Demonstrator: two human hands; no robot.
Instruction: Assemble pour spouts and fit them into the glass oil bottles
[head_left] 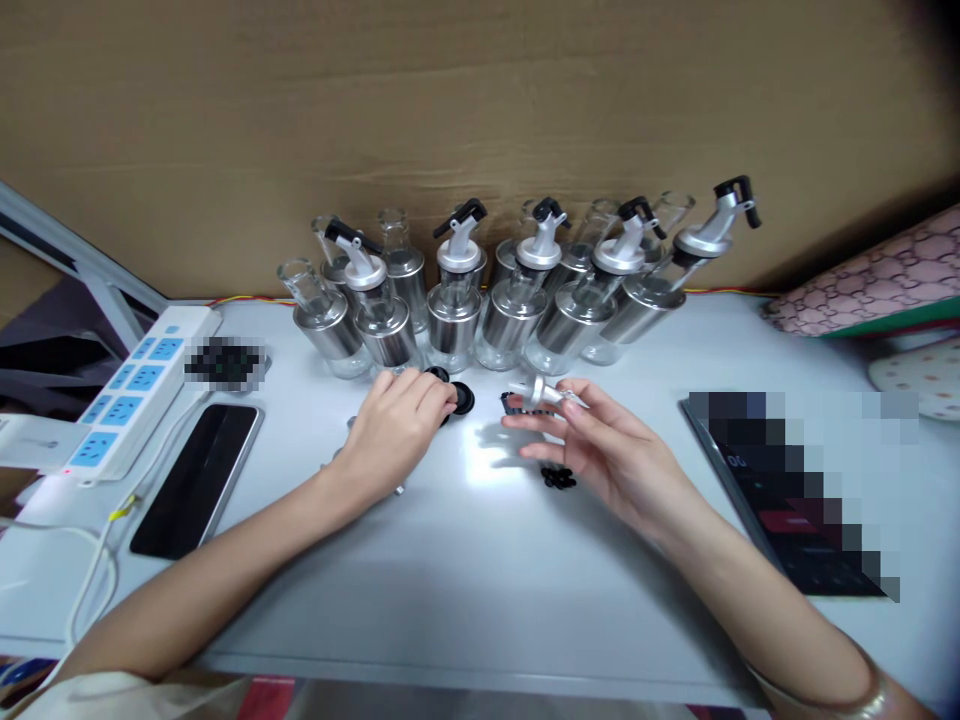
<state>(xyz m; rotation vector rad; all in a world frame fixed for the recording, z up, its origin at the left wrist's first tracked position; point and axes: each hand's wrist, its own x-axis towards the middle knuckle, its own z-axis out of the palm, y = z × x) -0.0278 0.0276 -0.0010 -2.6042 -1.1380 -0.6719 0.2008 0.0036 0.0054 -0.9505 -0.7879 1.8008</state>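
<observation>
Notes, with 12 o'clock at the cardboard wall (480,110).

Right hand (611,440): thumb and forefinger pinch a silver spout piece (535,391) above the table (450,610); the other fingers spread loose. The piece sits at the hand's 10 o'clock, its broad collar toward 9.

Left hand (397,425): fingers bent and bunched at the black discs (464,399), which lie at its 2 o'clock. Fingertips hidden; cannot tell whether the grip has a disc or only touches the pile.

Step in hand, as I judge it: singling out a disc while the spout piece waits. Best done by the rim, one disc at a time, checking that none clings beneath. A light pinch on the spout piece should do; smooth metal may roll if squeezed off-centre. Keeping its collar clear of the fingers would leave it easy to get at.

Watch the small black pieces (559,477) at the right hand's 8 o'clock: a dropped wrist could scatter them. Bottles (454,325) stand close at 12, several with spouts fitted; low, short hand movements seem safest there.
</observation>
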